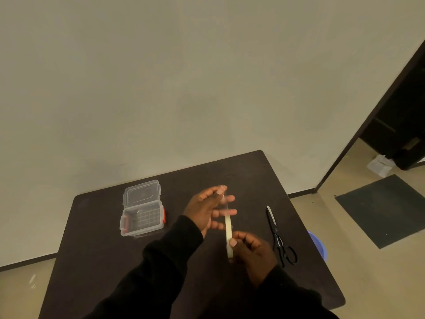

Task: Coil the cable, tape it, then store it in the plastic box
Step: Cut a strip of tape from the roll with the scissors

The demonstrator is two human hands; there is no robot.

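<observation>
Holding a roll of tape (229, 236) edge-on above the dark tabletop (103, 261), the right hand (253, 252) has its fingers (233, 242) clamped on the roll's near part, thumb across the pale rim. The left hand (208, 209) is raised just beyond it, fingers (227, 199) spread apart and lightly curled, with the thumb and forefinger tips pinched on a clear strip of tape (226, 203) that runs from the roll up to them; the strip is see-through and hard to follow along its whole length. Both arms wear black sleeves (161, 268). To the left of the hands, well apart from them, a clear plastic box (141, 217) stands open on the tabletop, its lid (142, 193) tipped back toward the wall and red latches at its two ends; a grid pattern shows through its floor, and it is unclear whether anything lies inside. To the right of the hands a pair of black-handled scissors (279, 236) lies flat on the tabletop, blades closed and pointing away from the person. No cable can be made out anywhere on the tabletop or in the hands. No brand, label or writing can be read on the roll, the box or the scissors. Past the tabletop's right edge part of a blue tub (318, 245) shows on the floor, and farther off lies a dark mat (379, 210).
</observation>
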